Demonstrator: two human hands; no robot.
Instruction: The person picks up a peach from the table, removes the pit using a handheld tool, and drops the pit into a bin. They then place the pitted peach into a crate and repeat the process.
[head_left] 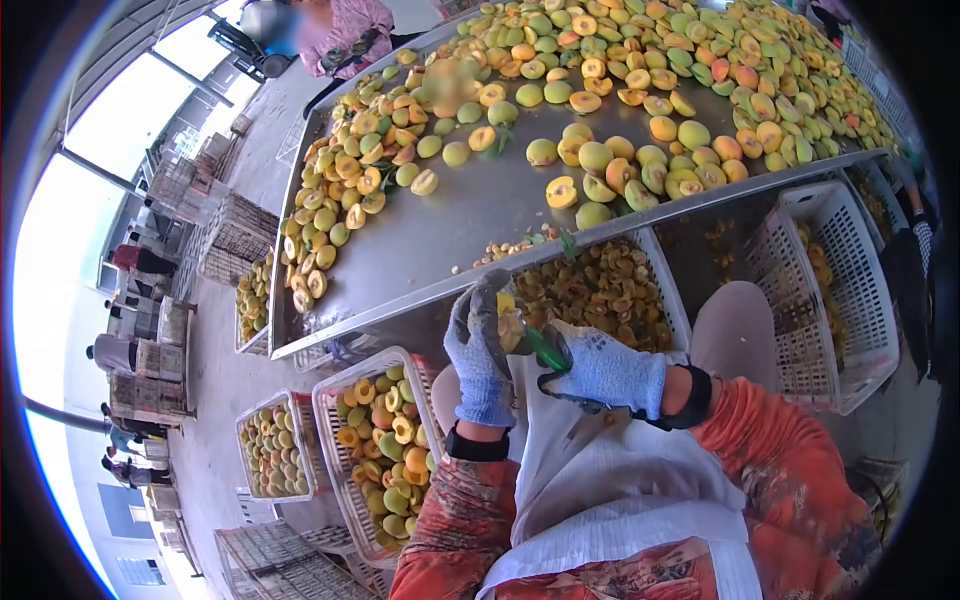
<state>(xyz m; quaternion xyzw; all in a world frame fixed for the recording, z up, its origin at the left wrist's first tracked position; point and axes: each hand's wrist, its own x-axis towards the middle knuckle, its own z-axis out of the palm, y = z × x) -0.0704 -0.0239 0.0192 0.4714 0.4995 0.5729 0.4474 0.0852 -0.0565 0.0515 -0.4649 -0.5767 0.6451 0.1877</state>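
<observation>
Left grip [480,345], in a pale blue glove [485,388] with greyed fingers, was curled closed around a yellow piece of fruit [508,325], held up just before the near edge of the metal surface [400,255]. That piece struck me as light and fairly firm, though its flesh was probably moist, slick and quick to bruise; the sound hold seemed to be by the outer skin, thumb and fingers on opposite sides, with only a gentle squeeze. How much of it lay hidden in the glove, I couldn't tell from where I stood. Just to its right, a green-handled tool [545,348] slanted toward the fruit; whether its far end touched, I could not make out. It looked stiff and light, best held by the handle, well back from that end. Beyond, just below the surface's edge, sat a crate [668,285] of brownish fruit pieces [590,290]. Farther right, the right grip [605,368], gloved alike, was wrapped about the tool's handle.
</observation>
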